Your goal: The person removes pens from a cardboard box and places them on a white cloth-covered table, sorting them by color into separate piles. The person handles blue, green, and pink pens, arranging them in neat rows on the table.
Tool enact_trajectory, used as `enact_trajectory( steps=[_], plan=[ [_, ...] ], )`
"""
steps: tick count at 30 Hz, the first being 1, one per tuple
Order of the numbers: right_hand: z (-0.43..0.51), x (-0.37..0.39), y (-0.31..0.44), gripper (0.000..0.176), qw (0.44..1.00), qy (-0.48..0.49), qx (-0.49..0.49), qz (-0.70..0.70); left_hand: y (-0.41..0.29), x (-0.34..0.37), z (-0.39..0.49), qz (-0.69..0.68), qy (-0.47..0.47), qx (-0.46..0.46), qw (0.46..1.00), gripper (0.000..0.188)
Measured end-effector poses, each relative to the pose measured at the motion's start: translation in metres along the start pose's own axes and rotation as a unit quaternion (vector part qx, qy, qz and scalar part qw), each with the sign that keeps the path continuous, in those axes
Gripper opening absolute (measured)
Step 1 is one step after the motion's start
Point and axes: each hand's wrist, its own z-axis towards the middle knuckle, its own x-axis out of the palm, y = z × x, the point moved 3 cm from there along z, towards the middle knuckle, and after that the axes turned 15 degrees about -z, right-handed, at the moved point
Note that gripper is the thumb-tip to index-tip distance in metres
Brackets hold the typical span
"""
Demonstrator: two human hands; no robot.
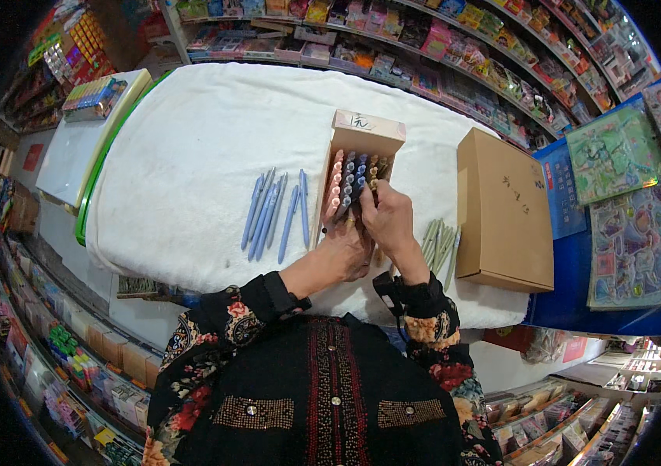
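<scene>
An open cardboard display box stands on the white cloth with upright pens inside, in rows of pink, dark grey, blue and yellowish ones. At the front of the box is my left hand, its fingers partly hidden by the box and the other hand. My right hand reaches over the right front part of the rows, thumb and fingers bent at the pen tops; whether it grips one is not clear. Several blue pens lie loose left of the box. Several pale green pens lie to the right, beside my right wrist.
A closed brown cardboard box with handwriting lies at the right of the white cloth. Beyond it, sticker sheets rest on a blue surface. A white box stands at the left. Stocked shelves run behind the table.
</scene>
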Motion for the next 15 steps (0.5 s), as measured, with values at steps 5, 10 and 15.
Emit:
enact_trajectory(
  steps=[5,10,15],
  plan=[
    [0.014,-0.026,0.023,0.024,0.993,-0.107,-0.047,0.025,0.001,0.006,-0.001,0.044,-0.052,-0.02,0.997,0.063],
    [0.063,-0.125,-0.003,0.033,0.995,-0.07,0.073,-0.007,0.006,0.01,0.006,0.039,-0.016,-0.046,0.998,0.079],
    [0.038,-0.116,-0.042,0.038,0.979,0.145,0.142,0.034,0.009,0.018,0.007,0.047,0.007,-0.071,0.996,0.086]
  ],
)
